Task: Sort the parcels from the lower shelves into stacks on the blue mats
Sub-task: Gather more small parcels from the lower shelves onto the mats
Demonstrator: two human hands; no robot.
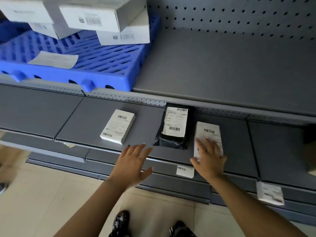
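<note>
A white box (pixel 118 126), a black bag (pixel 173 127) and a flat white parcel (pixel 207 131) are laid on the lower shelf (pixel 82 117); white boxes (pixel 92 17) are stacked on the blue mat (pixel 106 62).

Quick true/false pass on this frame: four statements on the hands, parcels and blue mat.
1. The right hand lies on a white parcel. True.
2. The left hand grips the black parcel. False: it is open and holds nothing.
3. White boxes are stacked on the blue mat. True.
4. The black parcel lies on the blue mat. False: it lies on the shelf below, between a white box and the white parcel.
</note>
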